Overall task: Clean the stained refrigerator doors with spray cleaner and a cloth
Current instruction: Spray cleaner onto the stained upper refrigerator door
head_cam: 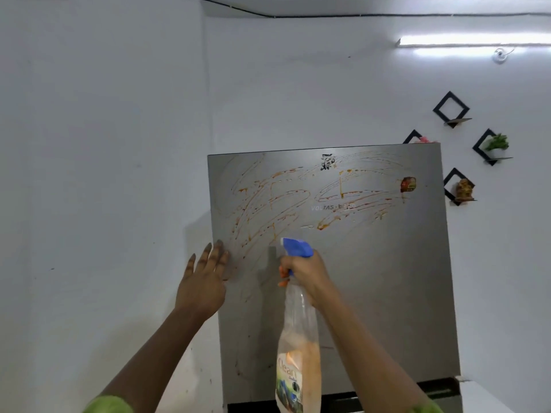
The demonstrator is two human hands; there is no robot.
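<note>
Two hands at the stained door (372, 263): right hand (304, 271) grips the sprayer (298, 338); left hand (205, 278), fingers straight, touches the door's left edge.

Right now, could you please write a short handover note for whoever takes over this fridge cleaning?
Left hand: open, fingers straight, at the left edge of the refrigerator door.
Right hand: grips the neck of the spray bottle, held upright in front of the door, blue nozzle on top.
Orange stains are smeared across the door's upper half, with fainter marks lower down.
Done: bottle picked up and brought to the door. No wiped patch shows.
Left: spray the stains and wipe them off. Nothing to wipe with is in view, so fetch that first.
</note>
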